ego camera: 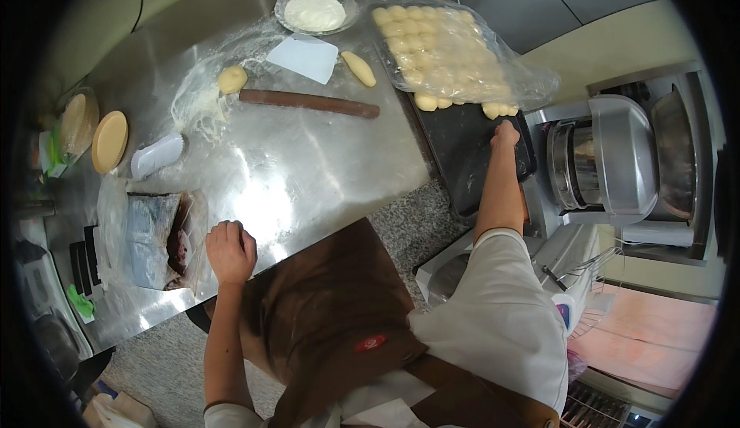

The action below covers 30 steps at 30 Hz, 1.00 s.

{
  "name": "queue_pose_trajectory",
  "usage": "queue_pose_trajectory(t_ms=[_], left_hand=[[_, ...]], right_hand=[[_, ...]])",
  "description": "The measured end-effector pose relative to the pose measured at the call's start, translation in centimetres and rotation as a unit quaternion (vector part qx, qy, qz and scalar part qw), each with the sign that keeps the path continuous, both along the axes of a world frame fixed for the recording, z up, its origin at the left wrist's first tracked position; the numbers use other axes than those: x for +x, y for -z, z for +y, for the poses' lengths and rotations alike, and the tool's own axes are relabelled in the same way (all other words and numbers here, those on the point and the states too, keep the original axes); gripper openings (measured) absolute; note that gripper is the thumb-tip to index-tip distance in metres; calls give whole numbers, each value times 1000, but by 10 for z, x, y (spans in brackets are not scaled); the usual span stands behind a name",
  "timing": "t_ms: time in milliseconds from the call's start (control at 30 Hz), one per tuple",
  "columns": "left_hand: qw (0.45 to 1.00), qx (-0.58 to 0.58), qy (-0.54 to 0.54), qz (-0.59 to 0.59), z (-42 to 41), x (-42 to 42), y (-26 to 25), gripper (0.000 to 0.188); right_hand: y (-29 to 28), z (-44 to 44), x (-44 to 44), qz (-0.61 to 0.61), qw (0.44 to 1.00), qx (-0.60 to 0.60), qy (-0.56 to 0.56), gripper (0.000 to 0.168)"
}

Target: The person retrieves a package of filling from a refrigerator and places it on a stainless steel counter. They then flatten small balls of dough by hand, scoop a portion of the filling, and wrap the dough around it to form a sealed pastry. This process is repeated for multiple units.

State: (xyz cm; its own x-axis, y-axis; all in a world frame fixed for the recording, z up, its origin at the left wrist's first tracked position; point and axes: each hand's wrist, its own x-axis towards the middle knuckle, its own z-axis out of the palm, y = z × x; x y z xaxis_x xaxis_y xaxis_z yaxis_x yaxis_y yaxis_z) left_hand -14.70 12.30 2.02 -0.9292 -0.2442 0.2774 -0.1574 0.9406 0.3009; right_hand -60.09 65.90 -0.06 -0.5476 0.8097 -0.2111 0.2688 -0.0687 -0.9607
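Observation:
My right hand (504, 133) reaches over a black baking tray (462, 145), at the near end of rows of pale dough balls (428, 35). Its fingers are bunched against the nearest balls, and whether they grip one is hidden. Clear plastic film (529, 78) covers most of the dough. My left hand (231, 252) rests with curled fingers at the steel table's front edge, beside an opened plastic bag (153, 240) with dark filling inside. A brown rolling pin (309, 103) lies between a round dough piece (232, 79) and a tapered dough piece (359, 69).
At the back of the steel table (324, 162) stand a bowl of flour (316, 12) and a white scraper (303, 58). A white paper tray (157, 155) and a yellow round mould (110, 142) lie left. A stand mixer (618, 159) and a wire whisk (589, 266) are right.

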Motion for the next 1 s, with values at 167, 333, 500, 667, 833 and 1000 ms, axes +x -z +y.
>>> queue_pose_trajectory(t_ms=[167, 333, 500, 667, 833, 1000], left_hand=[[1000, -7, -5, -3, 2, -2, -1, 11], [1000, -2, -9, -14, 4, -3, 0, 11], [1000, -15, -10, 3, 5, -3, 0, 11], [1000, -5, -3, 8, 4, -5, 0, 11], [1000, -7, 0, 21, 4, -5, -2, 10], [999, 12, -22, 37, 4, 2, -2, 10]], right_hand=[[13, 4, -42, -19, 998, -52, -42, 16], [30, 23, -75, -5, 971, -240, -12, 30], [29, 19, -84, -13, 987, -155, -30, 39], [30, 25, -62, 1, 999, -27, -35, 48], [-6, -1, -10, 42, 980, -191, -29, 32], [-43, -28, 93, 94, 977, -71, -177, 22]])
